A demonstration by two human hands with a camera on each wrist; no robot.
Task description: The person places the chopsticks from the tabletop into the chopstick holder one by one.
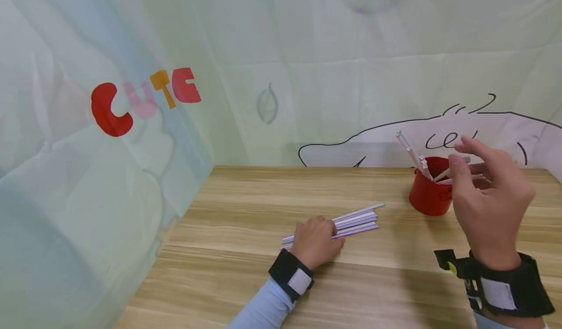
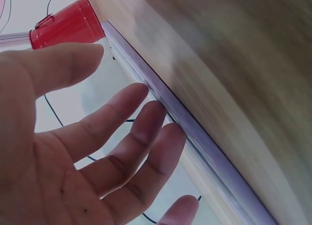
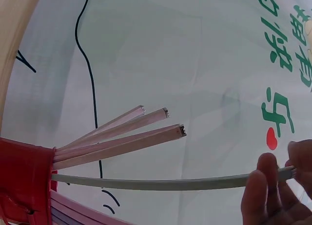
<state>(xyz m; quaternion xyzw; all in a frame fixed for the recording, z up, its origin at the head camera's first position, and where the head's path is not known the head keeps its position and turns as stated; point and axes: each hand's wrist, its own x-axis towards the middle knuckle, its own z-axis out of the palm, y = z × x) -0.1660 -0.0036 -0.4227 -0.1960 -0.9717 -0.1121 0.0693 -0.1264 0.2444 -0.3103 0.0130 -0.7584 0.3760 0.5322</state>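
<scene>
A small red bucket [image 1: 429, 199] stands near the far edge of the tabletop, with several thin, long sticks [image 1: 411, 152] leaning out of it. My right hand [image 1: 493, 202] is raised beside the bucket. In the right wrist view its fingers pinch the far end of a pale grey stick [image 3: 170, 184], whose other end is inside the bucket. A row of pale, purplish sticks [image 1: 357, 221] lies side by side on the wood. My left hand [image 1: 317, 243] rests over their near part. In the left wrist view its loosely bent fingertips [image 2: 153, 115] touch the outermost stick [image 2: 195, 132].
The wooden table [image 1: 237, 197] ends at a pale printed cloth [image 1: 281, 114] behind and to the left. Coloured letters spelling CUTE [image 1: 111, 110] are on the left cloth. Bare wood lies between the row of sticks and the bucket.
</scene>
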